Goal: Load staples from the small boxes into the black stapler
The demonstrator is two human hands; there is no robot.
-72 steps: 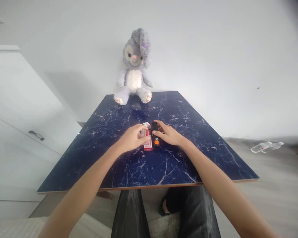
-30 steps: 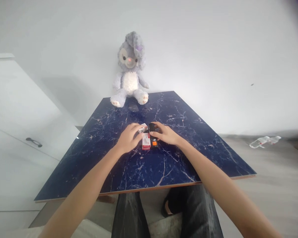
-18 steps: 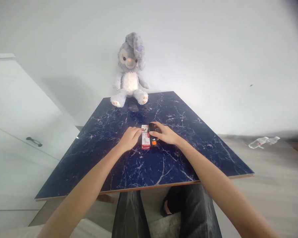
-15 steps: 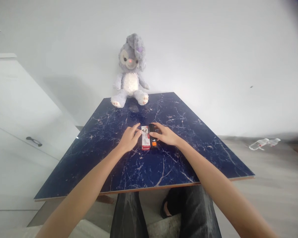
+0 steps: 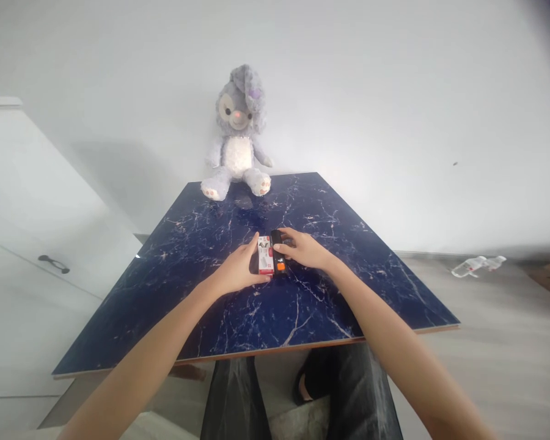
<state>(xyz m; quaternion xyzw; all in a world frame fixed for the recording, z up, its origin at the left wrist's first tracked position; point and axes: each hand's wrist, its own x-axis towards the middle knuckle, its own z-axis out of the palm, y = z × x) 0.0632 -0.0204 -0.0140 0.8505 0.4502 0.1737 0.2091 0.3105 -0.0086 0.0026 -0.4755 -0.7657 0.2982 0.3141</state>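
A small red-and-white cardboard box (image 5: 266,255) lies on the dark blue table with its printed side up. My left hand (image 5: 241,267) holds it from the left, one finger along its far left side and the thumb at its near end. Right beside the box lies a black oblong object with an orange patch (image 5: 279,255), which looks like a stapler. My right hand (image 5: 301,247) grips its far part from the right, the thumb on top and the fingers round its far end. The fingers partly cover it.
A grey plush toy (image 5: 238,137) sits at the far edge of the blue marbled table (image 5: 330,226), against the wall. A white cabinet (image 5: 41,214) stands on the left. Clear plastic bottles (image 5: 470,266) lie on the floor at right.
My left hand has shifted from the far left corner of the box to a hold around its left side and near end. My right hand keeps its grip on the black object.
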